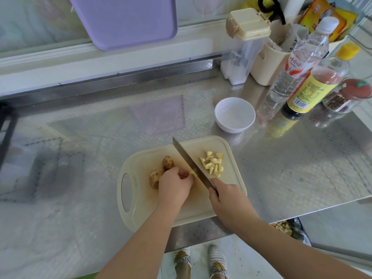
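A cream cutting board [233, 158] lies on the steel counter near its front edge. My right hand [227, 200] grips the handle of a cleaver [189, 160], whose blade slants across the board. My left hand [175, 184] has its fingers curled on a small piece of food right at the blade; the piece is mostly hidden. Two brown unpeeled pieces [161, 170] lie just left of that hand. A pile of pale diced pieces [212, 163] sits on the board to the right of the blade.
A white bowl [234, 114] stands behind the board. Bottles [306, 81], a spice jar [342, 97] and cream containers [247, 45] crowd the back right corner. A purple board [124, 21] leans at the back. A bin with scraps [285, 228] is below the counter edge.
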Action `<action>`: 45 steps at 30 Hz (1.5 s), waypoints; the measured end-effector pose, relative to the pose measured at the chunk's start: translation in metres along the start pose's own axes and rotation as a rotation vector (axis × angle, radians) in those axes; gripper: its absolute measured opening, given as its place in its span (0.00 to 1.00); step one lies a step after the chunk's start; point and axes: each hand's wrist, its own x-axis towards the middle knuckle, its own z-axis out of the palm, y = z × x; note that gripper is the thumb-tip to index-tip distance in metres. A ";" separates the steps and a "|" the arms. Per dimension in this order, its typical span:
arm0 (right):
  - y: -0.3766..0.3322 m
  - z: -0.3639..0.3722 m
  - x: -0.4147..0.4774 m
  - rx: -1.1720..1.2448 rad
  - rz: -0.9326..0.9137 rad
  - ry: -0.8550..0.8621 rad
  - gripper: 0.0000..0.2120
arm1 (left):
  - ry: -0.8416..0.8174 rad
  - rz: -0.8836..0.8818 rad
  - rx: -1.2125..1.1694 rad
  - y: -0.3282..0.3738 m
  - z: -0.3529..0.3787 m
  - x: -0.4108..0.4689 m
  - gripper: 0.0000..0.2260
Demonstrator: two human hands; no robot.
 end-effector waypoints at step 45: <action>0.003 -0.013 0.004 0.080 0.055 -0.045 0.11 | 0.068 0.286 0.071 -0.006 0.006 -0.012 0.03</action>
